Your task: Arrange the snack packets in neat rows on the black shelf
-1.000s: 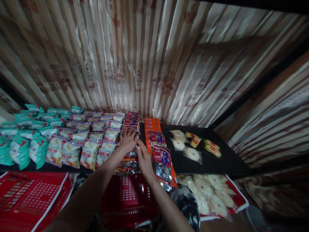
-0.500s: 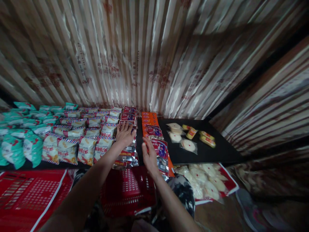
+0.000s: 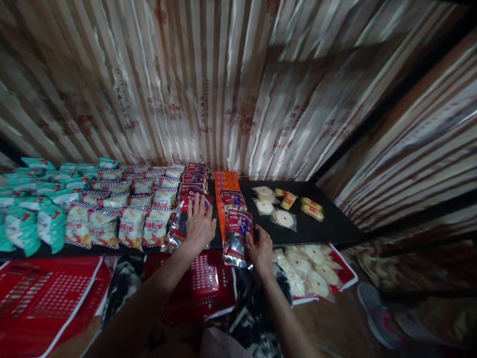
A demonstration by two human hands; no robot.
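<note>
My left hand (image 3: 200, 223) lies palm down, fingers spread, on a dark red and silver snack packet (image 3: 182, 219) at the front of a row of like packets (image 3: 194, 177). My right hand (image 3: 262, 248) is closed at the right edge of another such packet (image 3: 235, 238), thumb over its face; its other fingers are partly hidden. That packet overhangs the front edge of the black shelf (image 3: 290, 237). Behind it another dark red packet (image 3: 233, 199) rests on a strip of orange packets (image 3: 226, 179).
White striped snack bags (image 3: 132, 226) and teal bags (image 3: 52, 223) fill the left side. Round white packs (image 3: 283, 219) and yellow packs (image 3: 312, 209) lie at right. Below stand red baskets (image 3: 40, 298) and a tray of white packs (image 3: 316, 278). A shoe (image 3: 376, 313) is at lower right.
My right hand has gone from the left side of the front packet to its right edge. My left hand has come nearer and slightly right; the packet beneath it now lies slanted.
</note>
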